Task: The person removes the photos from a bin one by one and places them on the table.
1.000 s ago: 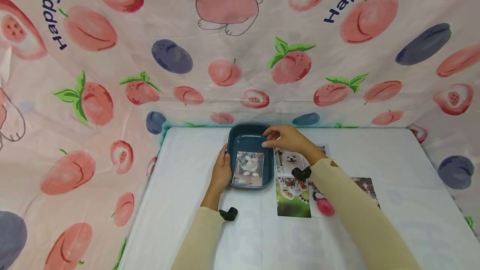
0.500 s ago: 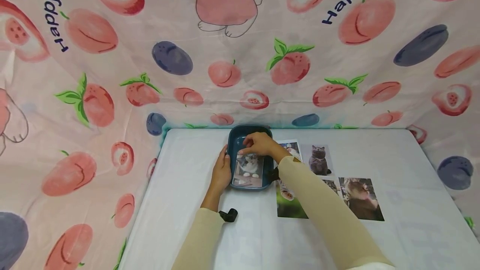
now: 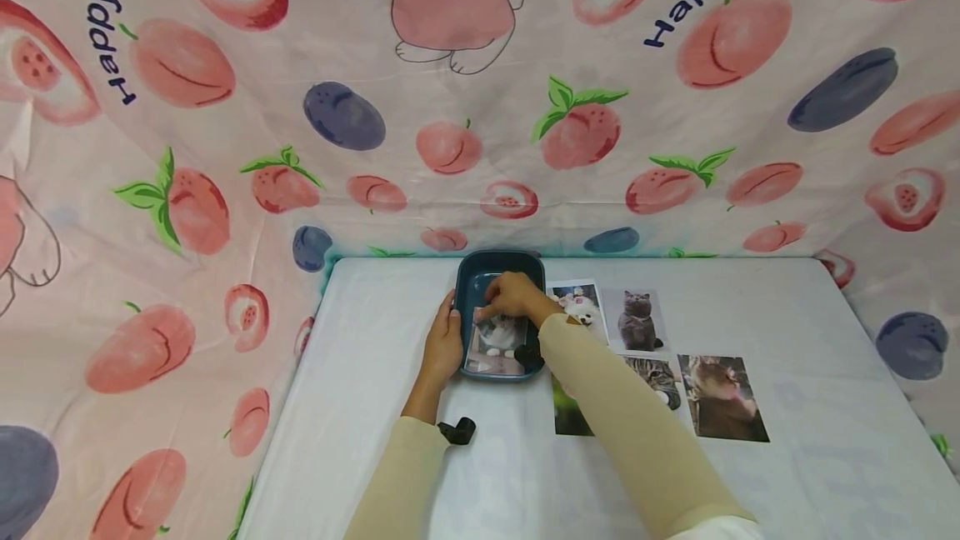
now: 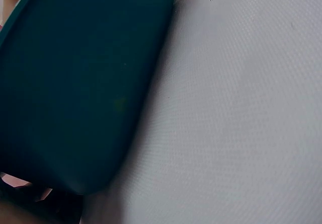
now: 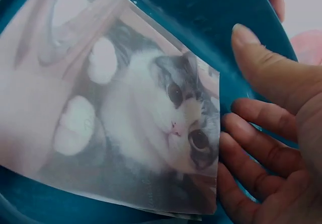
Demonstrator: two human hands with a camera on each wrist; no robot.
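A dark blue-green tray (image 3: 462, 273) stands at the table's back edge, and a kitten photo (image 5: 146, 118) lies inside it. Below that photo, the right wrist view shows the edge of at least one more sheet. My left hand (image 3: 442, 340) grips the tray's left side, with a fingertip over the rim and another finger outside it. The left wrist view shows mostly the tray's outer wall (image 4: 75, 93). My right hand (image 3: 513, 294) is inside the tray. Its loosely bent fingers (image 5: 261, 156) touch the photo's top edge, while its thumb stands apart from the paper.
Right of the tray lie more animal photos: a white dog (image 3: 583, 307), a grey cat (image 3: 637, 321), a tabby (image 3: 660, 377) and a brown-toned cat photo (image 3: 722, 398). A green photo (image 3: 568, 415) is partly under my right sleeve. A fruit-print cloth (image 3: 450, 223) hangs behind the table.
My right hand has moved left from the tray's right rim into the tray, to the top of the kitten photo. My left hand has stayed on the tray's side.
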